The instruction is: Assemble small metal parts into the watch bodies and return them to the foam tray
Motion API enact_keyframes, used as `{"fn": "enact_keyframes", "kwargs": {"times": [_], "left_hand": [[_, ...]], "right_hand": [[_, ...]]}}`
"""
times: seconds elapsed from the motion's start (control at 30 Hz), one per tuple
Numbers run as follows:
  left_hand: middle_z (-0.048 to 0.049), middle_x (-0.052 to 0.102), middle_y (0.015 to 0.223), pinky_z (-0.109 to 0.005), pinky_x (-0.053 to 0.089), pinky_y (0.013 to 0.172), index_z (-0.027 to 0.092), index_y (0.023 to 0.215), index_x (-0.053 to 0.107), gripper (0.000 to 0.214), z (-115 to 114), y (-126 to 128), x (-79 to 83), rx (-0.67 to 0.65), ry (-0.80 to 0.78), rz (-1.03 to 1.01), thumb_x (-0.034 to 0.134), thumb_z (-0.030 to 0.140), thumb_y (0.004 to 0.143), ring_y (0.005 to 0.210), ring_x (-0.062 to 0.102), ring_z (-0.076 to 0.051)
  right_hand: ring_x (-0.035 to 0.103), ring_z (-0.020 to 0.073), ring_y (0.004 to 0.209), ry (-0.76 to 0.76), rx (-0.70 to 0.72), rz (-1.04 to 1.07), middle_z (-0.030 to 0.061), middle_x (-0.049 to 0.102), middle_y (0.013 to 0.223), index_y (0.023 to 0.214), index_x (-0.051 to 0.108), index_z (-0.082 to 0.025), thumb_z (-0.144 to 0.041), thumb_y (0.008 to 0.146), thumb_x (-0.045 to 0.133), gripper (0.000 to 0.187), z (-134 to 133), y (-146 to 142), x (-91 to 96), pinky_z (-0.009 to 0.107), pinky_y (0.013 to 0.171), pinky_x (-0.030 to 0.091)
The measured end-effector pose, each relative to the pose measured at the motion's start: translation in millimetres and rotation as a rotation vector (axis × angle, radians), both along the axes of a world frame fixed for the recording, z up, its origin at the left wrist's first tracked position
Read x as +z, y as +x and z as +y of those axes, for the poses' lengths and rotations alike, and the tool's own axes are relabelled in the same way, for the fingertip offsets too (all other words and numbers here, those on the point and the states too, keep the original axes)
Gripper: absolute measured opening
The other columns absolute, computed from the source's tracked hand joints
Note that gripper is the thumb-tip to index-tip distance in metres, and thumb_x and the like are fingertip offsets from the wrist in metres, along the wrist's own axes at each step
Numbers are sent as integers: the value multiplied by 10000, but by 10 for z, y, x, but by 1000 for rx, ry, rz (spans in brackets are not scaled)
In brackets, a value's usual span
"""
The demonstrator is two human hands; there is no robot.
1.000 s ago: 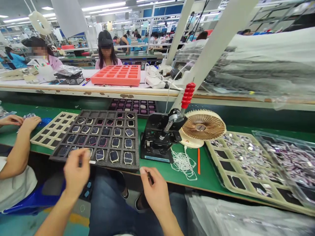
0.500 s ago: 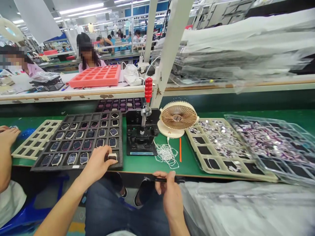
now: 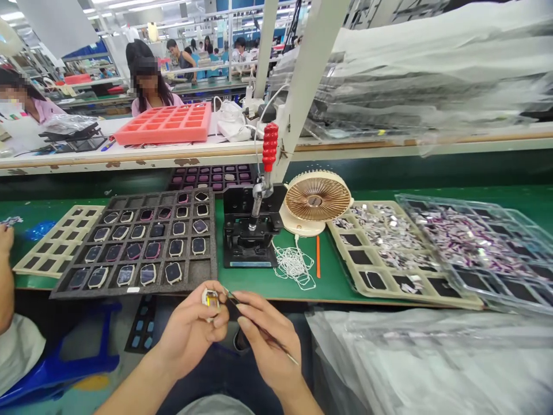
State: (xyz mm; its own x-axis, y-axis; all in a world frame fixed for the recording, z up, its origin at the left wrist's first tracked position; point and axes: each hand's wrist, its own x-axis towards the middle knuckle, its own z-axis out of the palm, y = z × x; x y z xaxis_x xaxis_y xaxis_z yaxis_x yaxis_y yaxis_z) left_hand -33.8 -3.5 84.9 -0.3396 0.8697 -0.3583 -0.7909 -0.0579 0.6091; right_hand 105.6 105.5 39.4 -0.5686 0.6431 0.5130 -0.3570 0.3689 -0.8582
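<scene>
Head view: the green worktop [image 3: 254,283] carries a dark foam tray [image 3: 203,269] of smartwatches [image 3: 173,273] and a toggle press [image 3: 252,230]. Close together, the left hand [image 3: 190,325] pinches a watch case [image 3: 210,298] and the right hand [image 3: 274,340] a slim tool [image 3: 233,298], tip contact unclear. Detail work on the case seems underway; the next move likely calls for fine tip control.
</scene>
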Motion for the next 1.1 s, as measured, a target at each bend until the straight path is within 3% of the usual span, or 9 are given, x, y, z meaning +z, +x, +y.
{"fn": "enact_keyframes", "kwargs": {"times": [0.07,0.13,0.27,0.43,0.8,0.93,1.1], "left_hand": [[-75,651,966,-266,428,607,219,1148,783,464,-21,3,-22,-24,-8,-29,750,71,710,750,554,-145],[-98,709,1061,-301,506,739,232,1301,745,601,-54,4,-42,-18,-26,-32,759,68,723,883,636,-187],[-122,750,1204,-349,518,968,230,1346,726,482,-132,19,-91,-34,-62,3,779,161,872,1098,679,-223],[-128,703,1395,-324,513,998,236,1264,767,353,-199,25,-127,-77,-47,89,785,225,911,1207,654,-230],[-122,702,1385,-326,510,1012,263,1310,748,372,-253,-45,-196,-151,-25,119,776,269,939,1206,648,-226],[-103,722,1309,-335,528,992,272,1272,764,367,-237,-37,-172,-153,-59,67,816,274,908,1146,660,-209],[-86,725,1218,-373,534,1020,262,1239,772,341,-217,-18,-160,-174,-59,40,822,256,901,1117,664,-204]], "right_hand": [[744,285,1183,88,-6,-1,87,790,1232,1286,759,-301,-65,950,708,414,-36,15,-18,521,1028,632],[730,298,1220,168,9,2,87,783,1258,1350,713,-286,-19,932,699,496,-68,31,-37,576,1070,607],[694,315,1289,280,71,24,102,754,1329,1386,679,-234,49,914,665,550,-111,30,-63,638,1148,546],[664,329,1330,301,110,3,110,740,1353,1391,674,-207,102,890,655,588,-123,7,-85,645,1165,534],[613,342,1390,356,206,-35,120,714,1392,1424,655,-190,118,892,616,616,-77,42,-151,676,1196,486],[607,360,1394,417,131,35,136,698,1414,1452,635,-185,90,918,594,602,-84,44,-228,695,1170,502],[670,335,1318,369,76,46,112,749,1331,1388,677,-204,75,913,644,552,-83,34,-244,668,1145,540]]}}
